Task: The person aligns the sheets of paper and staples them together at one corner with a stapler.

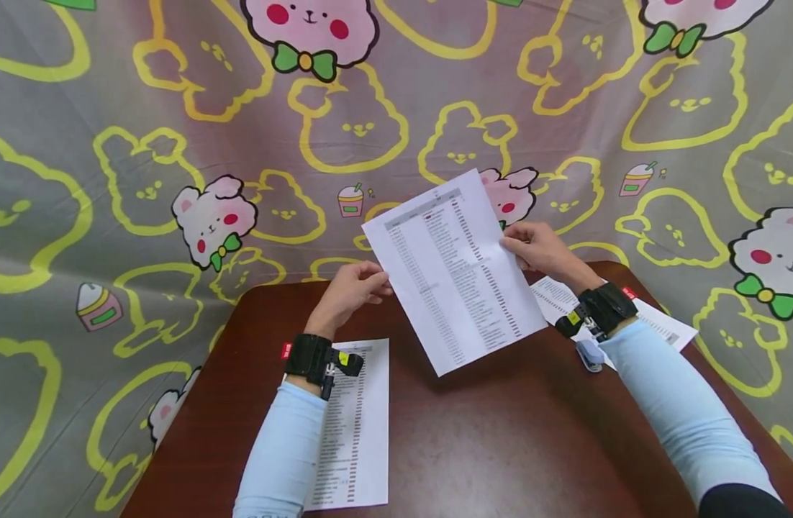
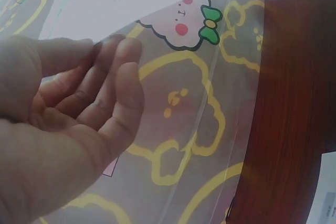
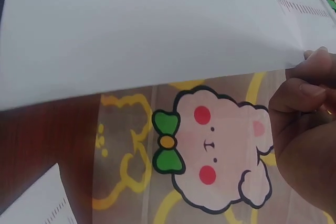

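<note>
A white printed sheet of paper (image 1: 458,273) is held up, tilted, above the table by both hands. My left hand (image 1: 352,291) pinches its left edge; in the left wrist view the thumb and forefinger meet at the border of the sheet (image 2: 100,3), the other fingers curled below. Higher up on the opposite edge, my right hand (image 1: 542,248) grips the paper between thumb and fingers. In the right wrist view the sheet (image 3: 131,40) creases slightly where that hand (image 3: 310,119) holds it. Columns of small text face the head camera.
Another printed sheet (image 1: 370,432) lies on the dark wooden table (image 1: 487,446), partly under the left forearm. More printed paper (image 1: 665,324) lies at the right, behind the right wrist, with a small blue-grey stapler (image 1: 589,355) by it. A patterned cloth (image 1: 241,137) hangs behind the table.
</note>
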{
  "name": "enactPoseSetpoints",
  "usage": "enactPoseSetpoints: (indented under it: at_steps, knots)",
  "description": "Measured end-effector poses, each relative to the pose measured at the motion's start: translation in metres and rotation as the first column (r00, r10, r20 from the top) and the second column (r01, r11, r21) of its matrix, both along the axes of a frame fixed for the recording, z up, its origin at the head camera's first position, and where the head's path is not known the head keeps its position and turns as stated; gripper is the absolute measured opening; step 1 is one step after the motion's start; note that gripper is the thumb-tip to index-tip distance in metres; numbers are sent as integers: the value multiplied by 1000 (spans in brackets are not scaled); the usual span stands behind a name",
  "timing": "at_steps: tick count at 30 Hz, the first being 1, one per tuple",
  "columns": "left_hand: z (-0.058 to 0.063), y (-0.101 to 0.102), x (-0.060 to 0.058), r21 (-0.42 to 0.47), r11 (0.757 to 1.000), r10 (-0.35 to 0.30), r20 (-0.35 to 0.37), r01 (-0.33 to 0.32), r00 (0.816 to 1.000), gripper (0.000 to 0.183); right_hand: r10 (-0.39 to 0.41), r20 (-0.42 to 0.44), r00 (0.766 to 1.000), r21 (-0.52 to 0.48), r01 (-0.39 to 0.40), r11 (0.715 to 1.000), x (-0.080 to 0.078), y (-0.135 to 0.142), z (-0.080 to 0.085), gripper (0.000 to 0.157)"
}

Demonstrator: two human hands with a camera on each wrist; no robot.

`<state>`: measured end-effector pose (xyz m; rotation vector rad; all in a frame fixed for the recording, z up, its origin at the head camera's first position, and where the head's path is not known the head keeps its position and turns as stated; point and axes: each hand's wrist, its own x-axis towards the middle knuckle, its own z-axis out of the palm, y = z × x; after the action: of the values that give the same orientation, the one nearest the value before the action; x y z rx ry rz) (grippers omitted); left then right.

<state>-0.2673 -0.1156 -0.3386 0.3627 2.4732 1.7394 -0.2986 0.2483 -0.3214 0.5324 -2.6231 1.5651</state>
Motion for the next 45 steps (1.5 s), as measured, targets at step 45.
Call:
enactPoseSetpoints:
  at_steps: [45]
  knots:
    - [5, -40, 4, -254, 961, 167, 227, -108, 959, 28, 337, 495, 801, -183, -283, 941, 23, -42, -40, 26]
